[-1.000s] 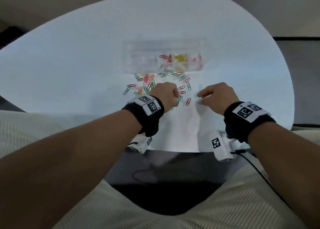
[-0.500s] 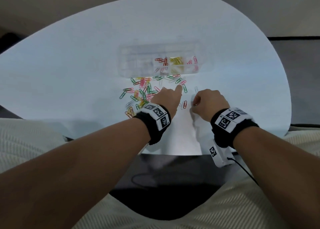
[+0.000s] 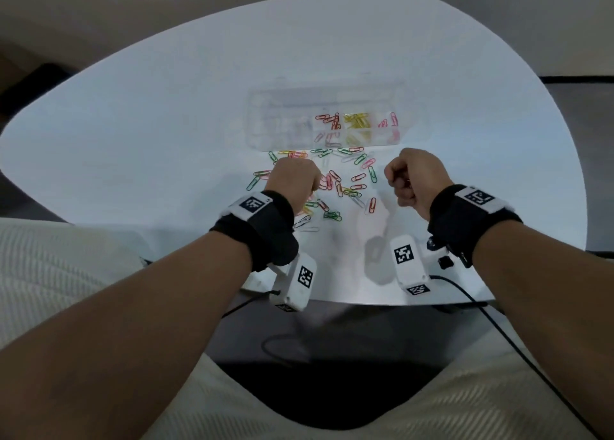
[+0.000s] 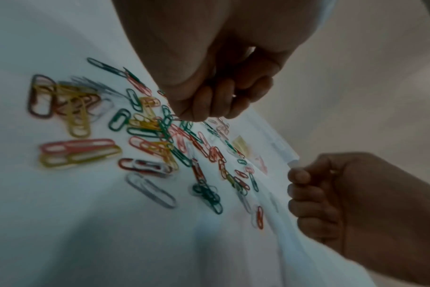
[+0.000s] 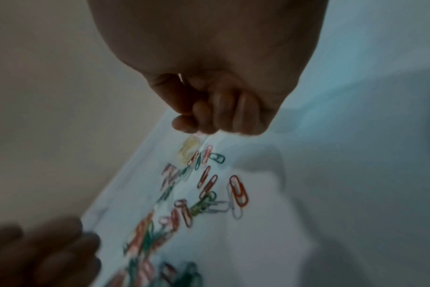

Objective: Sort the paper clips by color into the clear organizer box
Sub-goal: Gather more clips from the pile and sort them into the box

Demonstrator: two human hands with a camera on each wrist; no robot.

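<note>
Both hands, left (image 3: 294,182) over the clips (image 3: 335,187) and right (image 3: 413,180) beside them, are fisted, contents undeterminable; with the box (image 3: 265,130) just beyond, any clips concealed risk dropping into a wrong-colour compartment.

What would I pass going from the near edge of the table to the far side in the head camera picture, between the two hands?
Lone red paper clip beside a white one → the mixed loose paper clips → the clear organizer box with red, yellow and pink clips inside → bare white table.
</note>
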